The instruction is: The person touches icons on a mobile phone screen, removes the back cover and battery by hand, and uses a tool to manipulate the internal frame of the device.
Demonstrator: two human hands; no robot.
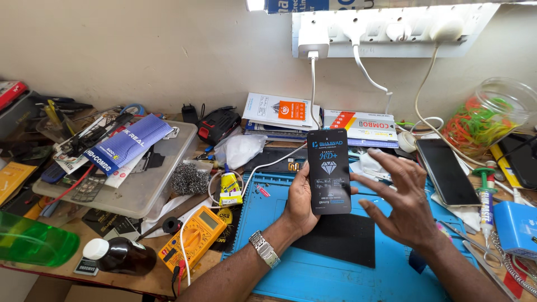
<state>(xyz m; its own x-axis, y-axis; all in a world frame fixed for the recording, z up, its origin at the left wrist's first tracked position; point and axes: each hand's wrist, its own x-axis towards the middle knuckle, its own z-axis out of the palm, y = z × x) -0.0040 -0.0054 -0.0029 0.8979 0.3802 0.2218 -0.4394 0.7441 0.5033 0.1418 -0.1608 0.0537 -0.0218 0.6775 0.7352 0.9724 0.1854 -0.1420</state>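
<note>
My left hand [299, 201] holds a black phone [329, 171] upright above a blue work mat [313, 274]. A dark protective film with white print and a diamond symbol covers the phone's front. My right hand [400, 201] hovers just right of the phone with fingers spread, holding nothing; its fingertips lie close to the phone's right edge. A silver watch [264, 249] is on my left wrist. A black pad [341, 237] lies on the mat under the hands.
A yellow multimeter [194, 234], glue bottle [229, 189], steel wool [189, 178] and a cluttered grey tray [140, 196] stand left. Another phone [446, 170], a jar of rubber bands [486, 114], a blue box [517, 226] and tools lie right. Chargers hang from a wall power strip [386, 31].
</note>
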